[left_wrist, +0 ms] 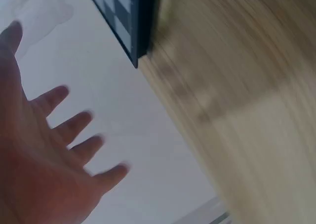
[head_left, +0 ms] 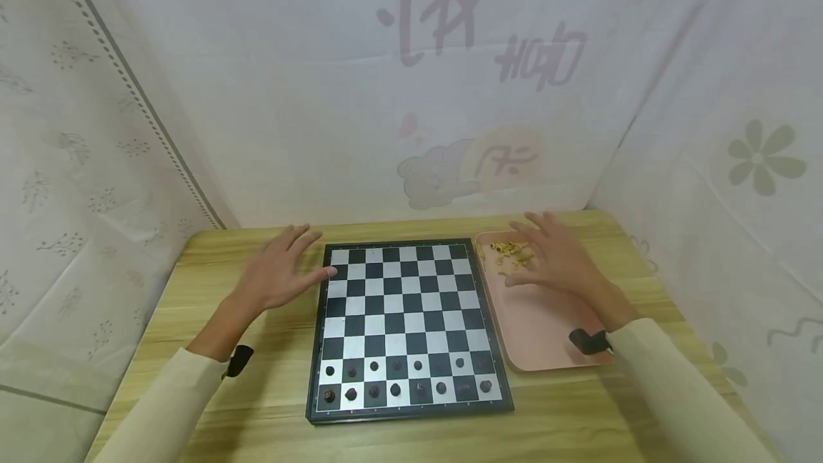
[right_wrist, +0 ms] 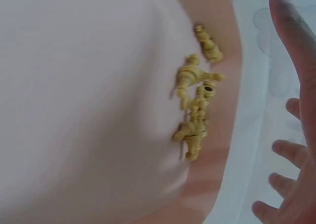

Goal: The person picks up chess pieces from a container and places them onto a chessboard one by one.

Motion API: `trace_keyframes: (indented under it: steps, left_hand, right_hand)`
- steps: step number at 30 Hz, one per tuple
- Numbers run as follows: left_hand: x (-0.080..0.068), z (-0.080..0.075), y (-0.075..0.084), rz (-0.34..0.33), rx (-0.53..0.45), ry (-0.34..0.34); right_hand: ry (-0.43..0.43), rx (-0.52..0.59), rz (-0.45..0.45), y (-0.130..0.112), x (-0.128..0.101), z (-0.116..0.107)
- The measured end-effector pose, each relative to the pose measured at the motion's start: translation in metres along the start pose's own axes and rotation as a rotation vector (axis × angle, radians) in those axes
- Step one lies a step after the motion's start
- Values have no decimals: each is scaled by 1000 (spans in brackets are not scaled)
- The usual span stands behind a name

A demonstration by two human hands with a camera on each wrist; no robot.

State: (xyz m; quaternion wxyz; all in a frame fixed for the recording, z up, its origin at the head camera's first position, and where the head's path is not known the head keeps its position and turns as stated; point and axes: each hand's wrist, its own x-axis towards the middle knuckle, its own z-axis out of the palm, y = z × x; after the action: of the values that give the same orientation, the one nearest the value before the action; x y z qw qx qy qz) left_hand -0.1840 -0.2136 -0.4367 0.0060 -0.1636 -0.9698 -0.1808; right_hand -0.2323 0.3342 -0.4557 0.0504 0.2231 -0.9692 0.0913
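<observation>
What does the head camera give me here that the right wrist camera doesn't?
Only the head view shows the chessboard with dark pieces standing on its two nearest rows, the left hand open at the board's left edge, and the wooden table. Only the right wrist view shows the light pieces close up, lying in a loose heap near the tray's rim. Both show the pink tray and the right hand over it with fingers spread, holding nothing.

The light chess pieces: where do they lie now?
The light chess pieces lie heaped at the pink tray's far end, right of the chessboard, under the right hand.
</observation>
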Motion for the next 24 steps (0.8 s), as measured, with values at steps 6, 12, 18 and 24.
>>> trace_keyframes:
  steps: [6, 12, 18, 24]
  left_hand:
    - [2, 7, -2, -84, -273, -91]
    - [5, 17, -5, -133, -402, -75]
    - [3, 27, -6, -194, -503, -92]
    - [-1, 33, -7, -251, -574, -90]
  right_hand:
    - [-13, 119, 19, -1, 2, -1]
    - [-64, 265, 117, -3, -1, 1]
    - [-61, 381, 91, -1, 4, 8]
    - [-48, 461, -14, 1, 6, 12]
